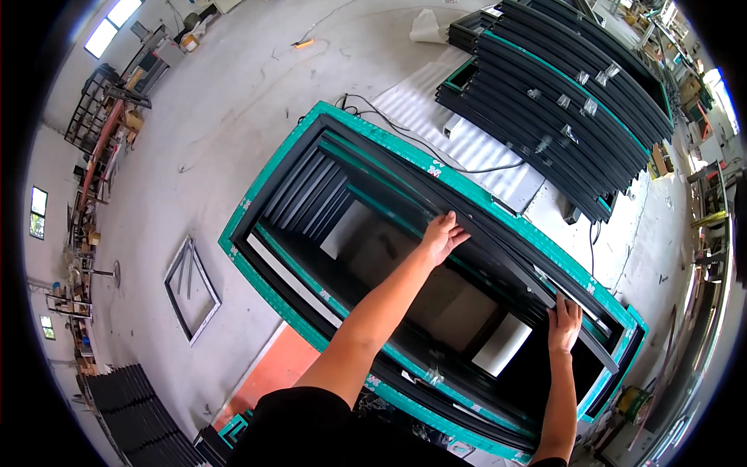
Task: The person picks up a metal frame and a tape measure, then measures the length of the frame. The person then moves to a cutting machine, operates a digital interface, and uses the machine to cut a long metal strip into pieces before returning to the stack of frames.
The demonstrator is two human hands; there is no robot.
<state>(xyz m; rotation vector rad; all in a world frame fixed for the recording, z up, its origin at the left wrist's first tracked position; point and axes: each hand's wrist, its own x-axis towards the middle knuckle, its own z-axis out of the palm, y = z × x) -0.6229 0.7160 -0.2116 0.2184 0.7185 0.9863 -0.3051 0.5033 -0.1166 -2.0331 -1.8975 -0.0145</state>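
A stack of rectangular black frames with green film on the top faces (513, 222) lies in front of me, its openings looking down into a deep hollow. A long, thin dark strip (597, 352) runs along the far inner side of the top frame. My left hand (443, 237) reaches over the opening, fingers curled around the strip near the middle of that side. Farther right, my right hand (565, 325) grips the strip near its right end, fingertips over the top. The strip's left end is hard to tell from the dark frame behind it.
Beyond the frames, a tall stack of black frames (545, 109) rests on a white corrugated sheet (498, 173). A dark cable (424, 142) trails between the stacks. On the floor at left lies a small frame (206, 315) with loose strips. More black profiles (140, 409) lie at lower left.
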